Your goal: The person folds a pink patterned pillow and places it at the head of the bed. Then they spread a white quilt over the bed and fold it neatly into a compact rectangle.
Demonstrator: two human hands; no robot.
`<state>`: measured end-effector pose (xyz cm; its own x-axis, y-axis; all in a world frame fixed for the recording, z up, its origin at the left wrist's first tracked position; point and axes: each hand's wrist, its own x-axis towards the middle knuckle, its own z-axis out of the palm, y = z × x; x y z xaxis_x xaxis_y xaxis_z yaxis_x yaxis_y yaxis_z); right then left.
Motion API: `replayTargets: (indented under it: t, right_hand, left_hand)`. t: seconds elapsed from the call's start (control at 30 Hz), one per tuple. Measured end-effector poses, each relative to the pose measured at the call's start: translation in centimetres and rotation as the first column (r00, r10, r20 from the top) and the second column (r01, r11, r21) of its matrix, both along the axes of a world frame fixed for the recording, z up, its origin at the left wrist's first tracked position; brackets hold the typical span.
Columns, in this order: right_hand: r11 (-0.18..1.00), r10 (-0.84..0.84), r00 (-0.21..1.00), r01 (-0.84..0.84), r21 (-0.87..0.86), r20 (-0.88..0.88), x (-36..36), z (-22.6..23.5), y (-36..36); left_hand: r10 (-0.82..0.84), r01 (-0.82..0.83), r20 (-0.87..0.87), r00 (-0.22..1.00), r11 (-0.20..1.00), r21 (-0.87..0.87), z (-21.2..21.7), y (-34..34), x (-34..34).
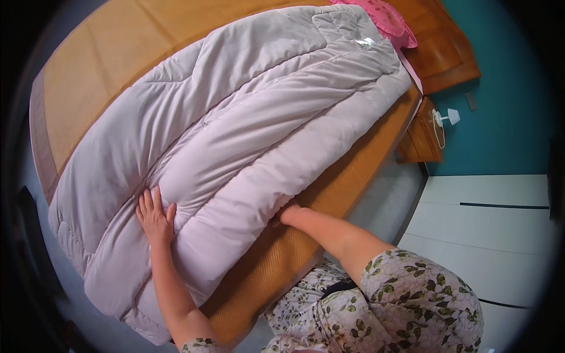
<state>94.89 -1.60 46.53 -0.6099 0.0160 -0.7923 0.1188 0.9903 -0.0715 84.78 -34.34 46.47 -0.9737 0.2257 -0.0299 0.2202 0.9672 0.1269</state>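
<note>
Quilt (235,135), pale grey and padded, lies folded lengthwise across the bed (106,53), running from the lower left of the frame up to the upper right, over a tan woven mat (276,265). Left hand (155,215) rests flat on the quilt at the lower left of centre, palm down, fingers spread and straight, gripping nothing. Right hand (286,213) sits just right of centre at the quilt's near edge; its fingers are tucked under the fold and hidden, so whether it is clasping the fabric cannot be told. Floral short sleeves cover both upper arms at the bottom edge. A pink pillow (382,17) lies at the top, beside a wooden headboard (447,53). A wooden bedside cabinet (421,138) stands at the right against a teal wall (506,88).
</note>
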Motion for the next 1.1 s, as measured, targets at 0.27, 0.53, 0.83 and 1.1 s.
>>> replayTargets:
  t: [0.27, 0.53, 0.83, 1.1]
  right_hand:
    - [0.995, -0.087, 0.993, 0.091, 0.044, -0.076, 1.1, -2.1, 0.3]
    - [0.983, 0.041, 0.998, -0.031, -0.183, 0.051, 0.3, -1.9, 1.2]
    - [0.674, 0.144, 0.951, -0.296, -0.676, -0.272, 3.8, 4.8, 12.9]
    - [0.841, 0.137, 0.418, -0.527, -0.118, -0.898, 0.1, 4.7, 23.6]
  left_hand:
    - [0.062, -0.002, -0.254, 0.965, 0.973, 0.232, 3.0, 5.0, 4.2]
    - [-0.158, 0.149, 0.037, 0.987, 0.971, 0.189, 4.9, 13.8, 13.9]
    - [0.005, 0.001, -0.039, 0.999, 0.988, 0.156, 7.1, 15.7, 17.1]
    - [0.029, -0.082, 0.215, 0.976, 0.966, 0.247, 9.1, 25.9, 15.9]
